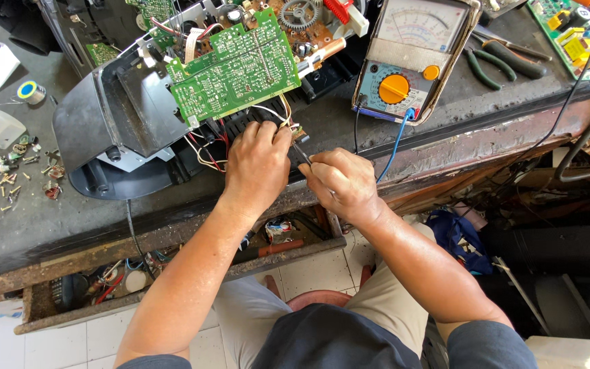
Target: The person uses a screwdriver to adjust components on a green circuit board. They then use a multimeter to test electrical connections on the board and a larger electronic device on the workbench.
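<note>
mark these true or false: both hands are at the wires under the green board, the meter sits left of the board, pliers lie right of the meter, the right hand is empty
1. Both hands, left hand and right hand, work at the wires below the green circuit board: true.
2. The meter sits left of the board: false, it stands to its right.
3. Pliers lie right of the meter: true.
4. The right hand is empty: false, it holds a thin dark tool.

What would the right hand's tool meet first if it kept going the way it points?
The right hand aims its thin tool up-left, toward the wire bundle by the left hand; likely those wires first, though depth is unclear.
</note>
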